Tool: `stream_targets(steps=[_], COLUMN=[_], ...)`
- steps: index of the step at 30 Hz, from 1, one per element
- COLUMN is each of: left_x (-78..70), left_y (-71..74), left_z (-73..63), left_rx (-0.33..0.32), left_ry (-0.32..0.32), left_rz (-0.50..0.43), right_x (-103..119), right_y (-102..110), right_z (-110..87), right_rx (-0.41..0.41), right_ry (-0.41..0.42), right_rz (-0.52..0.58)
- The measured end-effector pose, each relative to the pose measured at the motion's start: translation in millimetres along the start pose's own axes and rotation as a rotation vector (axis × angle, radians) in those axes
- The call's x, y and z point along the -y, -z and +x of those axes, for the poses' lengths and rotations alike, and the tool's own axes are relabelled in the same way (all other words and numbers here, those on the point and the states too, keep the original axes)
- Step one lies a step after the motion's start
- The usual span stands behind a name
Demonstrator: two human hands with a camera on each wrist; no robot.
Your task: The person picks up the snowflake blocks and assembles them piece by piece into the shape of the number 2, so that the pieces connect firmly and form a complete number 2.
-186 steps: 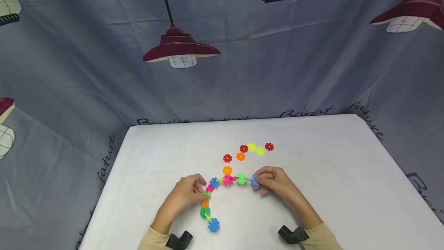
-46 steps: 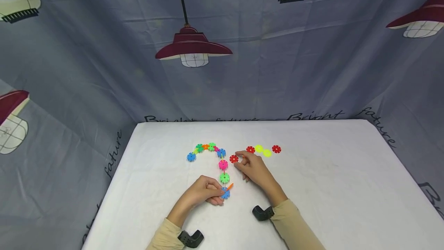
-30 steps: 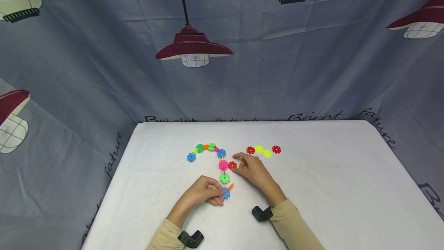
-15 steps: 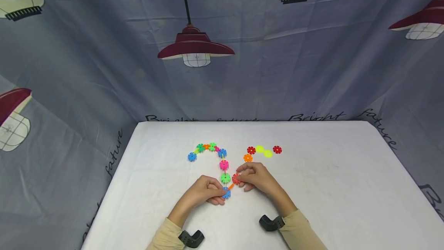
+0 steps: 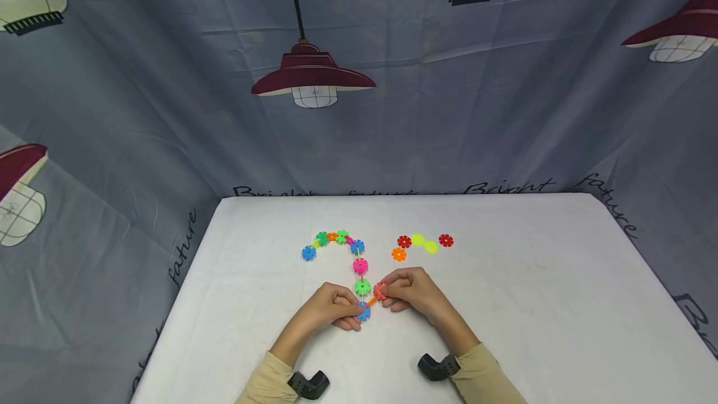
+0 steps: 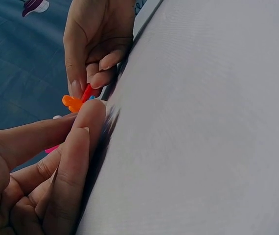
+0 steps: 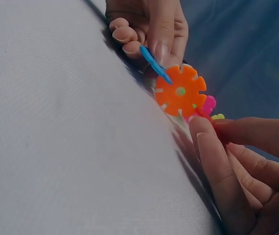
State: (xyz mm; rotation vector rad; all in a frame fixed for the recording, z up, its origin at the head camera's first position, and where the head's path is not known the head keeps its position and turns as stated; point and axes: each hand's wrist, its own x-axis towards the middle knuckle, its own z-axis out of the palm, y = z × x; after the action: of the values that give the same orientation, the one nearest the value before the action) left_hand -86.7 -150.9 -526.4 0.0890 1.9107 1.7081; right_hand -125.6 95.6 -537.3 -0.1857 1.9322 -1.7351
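Note:
A curved chain of notched plastic snowflake discs lies on the white table, from a blue disc (image 5: 308,253) at its far left end, through a pink disc (image 5: 361,265) and a light green disc (image 5: 363,286). My left hand (image 5: 328,309) pinches the blue disc (image 5: 364,312) at the chain's near end. Slotted edge-on into that one is an orange disc (image 7: 181,93), seen flat in the right wrist view. Between thumb and fingers, my right hand (image 5: 417,293) pinches a red disc (image 5: 379,291), its edge meeting the orange disc's rim. Fingertips partly cover the red disc.
Beyond my right hand lie loose discs: an orange disc (image 5: 399,254), a red disc (image 5: 404,242), another red disc (image 5: 445,240), and two yellow discs, one of them the nearer yellow disc (image 5: 430,246). A grey printed curtain (image 5: 392,142) hangs behind the table (image 5: 561,304).
The chain has been swung round to the left, and an orange disc now joins its near end. My right hand has picked up a red disc and brought it toward me to that orange disc.

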Motion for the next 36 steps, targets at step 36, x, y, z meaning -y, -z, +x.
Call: stream_targets(steps=[36], left_x=[-0.3], left_y=[0.7], left_z=[-0.1], left_rx=[-0.010], left_ry=[-0.015], left_rz=[-0.008], right_x=[7.5], right_y=[-8.1], right_z=[-5.2], right_rx=[0.051], right_ry=[-0.029], right_rz=[-0.006])
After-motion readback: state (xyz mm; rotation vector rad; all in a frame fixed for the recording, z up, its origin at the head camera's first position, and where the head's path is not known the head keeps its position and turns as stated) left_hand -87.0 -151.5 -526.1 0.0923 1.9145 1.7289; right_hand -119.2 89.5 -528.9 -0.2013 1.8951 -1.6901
